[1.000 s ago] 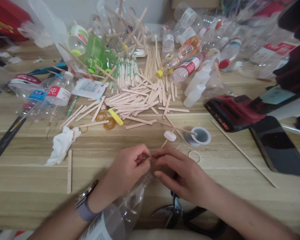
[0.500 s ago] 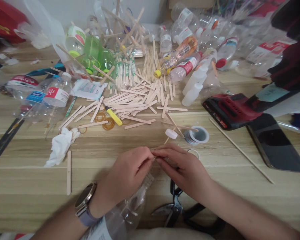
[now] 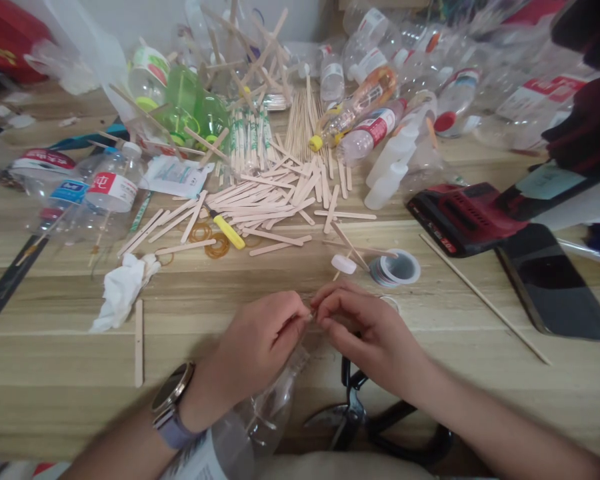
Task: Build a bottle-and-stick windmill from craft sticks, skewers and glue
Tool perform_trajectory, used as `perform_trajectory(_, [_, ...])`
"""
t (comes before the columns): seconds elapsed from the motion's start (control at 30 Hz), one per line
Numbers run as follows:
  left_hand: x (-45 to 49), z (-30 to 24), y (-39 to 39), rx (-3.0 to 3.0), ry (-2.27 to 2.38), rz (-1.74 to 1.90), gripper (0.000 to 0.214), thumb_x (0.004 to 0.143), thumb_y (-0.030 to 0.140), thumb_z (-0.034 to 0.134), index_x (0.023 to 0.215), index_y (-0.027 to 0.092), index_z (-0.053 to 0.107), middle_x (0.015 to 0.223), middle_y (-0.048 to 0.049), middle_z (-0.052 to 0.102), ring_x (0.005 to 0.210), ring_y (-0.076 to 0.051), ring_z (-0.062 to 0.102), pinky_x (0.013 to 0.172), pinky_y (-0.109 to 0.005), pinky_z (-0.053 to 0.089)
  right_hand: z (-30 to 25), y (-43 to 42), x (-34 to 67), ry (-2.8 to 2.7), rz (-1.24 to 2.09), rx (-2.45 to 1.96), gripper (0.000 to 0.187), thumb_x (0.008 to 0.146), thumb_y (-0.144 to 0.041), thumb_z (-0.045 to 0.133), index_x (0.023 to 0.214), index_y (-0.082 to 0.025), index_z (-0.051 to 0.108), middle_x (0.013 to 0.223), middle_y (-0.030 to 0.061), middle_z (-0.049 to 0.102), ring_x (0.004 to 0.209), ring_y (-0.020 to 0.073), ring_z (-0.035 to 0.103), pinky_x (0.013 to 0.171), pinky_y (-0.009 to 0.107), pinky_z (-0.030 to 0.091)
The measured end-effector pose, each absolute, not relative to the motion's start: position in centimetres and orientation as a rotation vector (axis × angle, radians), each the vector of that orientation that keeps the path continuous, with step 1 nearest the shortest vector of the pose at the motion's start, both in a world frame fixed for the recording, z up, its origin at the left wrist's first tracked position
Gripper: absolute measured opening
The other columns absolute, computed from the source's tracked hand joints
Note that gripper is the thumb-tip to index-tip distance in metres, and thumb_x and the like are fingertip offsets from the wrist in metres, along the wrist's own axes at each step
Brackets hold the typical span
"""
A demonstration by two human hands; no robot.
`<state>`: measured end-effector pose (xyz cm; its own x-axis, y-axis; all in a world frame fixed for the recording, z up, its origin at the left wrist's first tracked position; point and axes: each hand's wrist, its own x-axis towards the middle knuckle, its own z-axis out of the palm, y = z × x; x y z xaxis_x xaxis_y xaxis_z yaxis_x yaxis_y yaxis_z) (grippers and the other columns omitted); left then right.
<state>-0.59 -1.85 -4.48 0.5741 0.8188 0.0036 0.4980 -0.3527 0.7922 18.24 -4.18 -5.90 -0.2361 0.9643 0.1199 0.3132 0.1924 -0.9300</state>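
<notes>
My left hand (image 3: pixel 260 343) and my right hand (image 3: pixel 367 327) meet fingertip to fingertip above the wooden table (image 3: pixel 55 373). Both are closed in a pinch on a small thin thing between them, too small to name. A clear plastic bottle (image 3: pixel 245 427) lies under my left wrist, its neck pointing toward the hands. A white bottle cap on a thin skewer (image 3: pixel 343 265) lies just beyond my right hand, beside a roll of tape (image 3: pixel 397 269). My left wrist wears a watch (image 3: pixel 170 400).
A pile of flat wooden sticks (image 3: pixel 275 200) and skewers lies at the middle back among several plastic bottles. Rubber bands (image 3: pixel 213 243), a crumpled tissue (image 3: pixel 123 290), a red power tool (image 3: pixel 463 217), a dark phone (image 3: pixel 555 283) and black scissors (image 3: pixel 353 417) lie around.
Both hands have stayed together at the same spot, the right fingers curling in a little tighter toward the left fingertips. Nothing else on the table has moved.
</notes>
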Motion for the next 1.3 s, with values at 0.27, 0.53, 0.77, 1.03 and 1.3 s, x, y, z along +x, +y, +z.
perform_trajectory(0.27, [-0.5,-4.5,-1.9,2.020,1.065,0.512,0.020,0.096,0.020,0.049,0.077,0.018,0.055,0.070,0.0043,0.057,0.064,-0.011,0.052,0.059,-0.023,0.035,-6.2,-4.4,18.5,-1.772,1.041,-1.203,0.009,0.089,-0.016,0.057,0.093,-0.019,0.064,0.097,0.0061,0.065,0.090,0.0160,0.064,0.077,0.029,0.050])
perform_trajectory(0.53, [-0.6,-4.6,-1.9,2.037,1.033,0.496,0.018,0.094,0.016,0.047,0.077,0.019,0.054,0.071,0.0042,0.057,0.063,-0.011,0.050,0.058,-0.023,0.034,-5.6,-4.1,18.4,-1.622,1.237,-1.205,0.017,0.086,-0.013,0.050,0.071,-0.020,0.055,0.091,0.0040,0.062,0.083,0.0151,0.060,0.070,0.027,0.045])
perform_trajectory(0.77, [-0.5,-4.5,-2.0,1.916,1.153,0.450,0.013,0.088,0.012,0.045,0.081,0.020,0.053,0.059,0.0084,0.045,0.053,-0.010,0.043,0.054,-0.023,0.030,-5.2,-3.8,20.0,-1.564,1.345,-1.173,0.020,0.090,-0.016,0.045,0.070,-0.020,0.048,0.094,0.0040,0.061,0.077,0.0151,0.051,0.066,0.030,0.037])
perform_trajectory(1.03, [-0.3,-4.4,-2.1,1.845,1.160,0.430,0.013,0.090,0.014,0.045,0.081,0.020,0.051,0.058,0.0093,0.045,0.051,-0.009,0.043,0.052,-0.023,0.029,-6.2,-4.5,19.9,-1.067,1.805,-0.890,0.018,0.094,-0.027,0.052,0.078,-0.020,0.051,0.089,0.0016,0.062,0.055,0.0083,0.044,0.054,0.027,0.032])
perform_trajectory(1.3, [-0.4,-4.6,-2.0,1.928,1.097,0.418,0.023,0.093,0.014,0.041,0.094,0.021,0.062,0.071,0.0052,0.062,0.063,-0.011,0.055,0.060,-0.023,0.036,-6.6,-4.4,19.5,-1.001,1.799,-0.916,0.017,0.093,-0.022,0.051,0.077,-0.019,0.054,0.076,-0.0019,0.054,0.062,0.0095,0.046,0.057,0.026,0.033])
